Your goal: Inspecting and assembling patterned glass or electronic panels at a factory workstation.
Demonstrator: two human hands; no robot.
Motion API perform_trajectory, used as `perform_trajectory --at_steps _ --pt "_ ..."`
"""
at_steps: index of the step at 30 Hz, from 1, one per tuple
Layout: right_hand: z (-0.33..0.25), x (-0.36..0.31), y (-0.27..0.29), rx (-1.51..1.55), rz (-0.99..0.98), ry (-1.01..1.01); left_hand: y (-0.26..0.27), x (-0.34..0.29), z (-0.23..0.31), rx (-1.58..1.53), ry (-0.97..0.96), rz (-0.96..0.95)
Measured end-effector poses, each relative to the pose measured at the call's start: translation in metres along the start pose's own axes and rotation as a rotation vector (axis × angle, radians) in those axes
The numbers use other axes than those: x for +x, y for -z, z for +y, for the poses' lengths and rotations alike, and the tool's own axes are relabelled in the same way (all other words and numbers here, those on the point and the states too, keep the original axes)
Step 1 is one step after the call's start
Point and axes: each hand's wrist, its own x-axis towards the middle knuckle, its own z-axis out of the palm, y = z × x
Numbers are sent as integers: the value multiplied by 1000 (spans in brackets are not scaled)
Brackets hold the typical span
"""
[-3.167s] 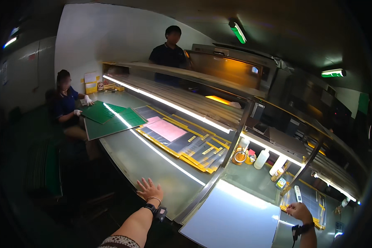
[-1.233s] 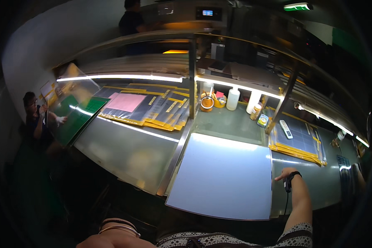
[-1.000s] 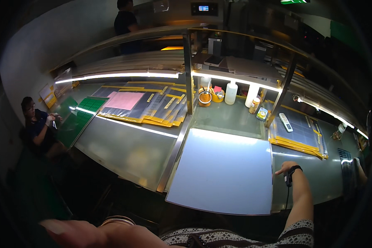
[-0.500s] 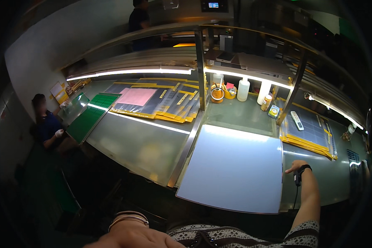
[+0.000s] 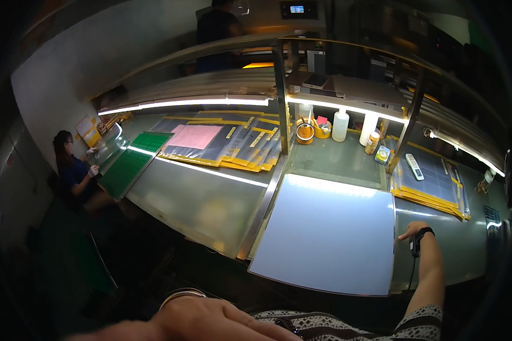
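Right hand (image 5: 413,229) over tabletop (image 5: 449,256), pale panel (image 5: 329,236) just left, light strip (image 5: 347,109) beyond, dim wall (image 5: 57,74) far left, left hand (image 5: 205,321) nearer, grips unclear.

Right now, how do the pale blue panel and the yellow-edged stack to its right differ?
Colour: the pale blue panel is plain and light, while the yellow-edged stack is mostly dark.
Build: the panel shows one even face; the stack shows several overlapping layers.
Surface: the panel has bright glare along its far edge; the stack has a pale remote lying on it.
Both appear to lie flat.
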Motion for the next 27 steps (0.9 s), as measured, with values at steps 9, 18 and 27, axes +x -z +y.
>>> perform_trajectory --at_steps 9,18,27 --pt "33 27 -16 31 58 -32 29 -118 56 1677 398 1812" --pt "27 33 -15 -33 21 -69 -85 -340 20 1316 2459 2574" --pt "9 19 -6 -80 -23 -124 -68 -362 12 1491 2613 2750"
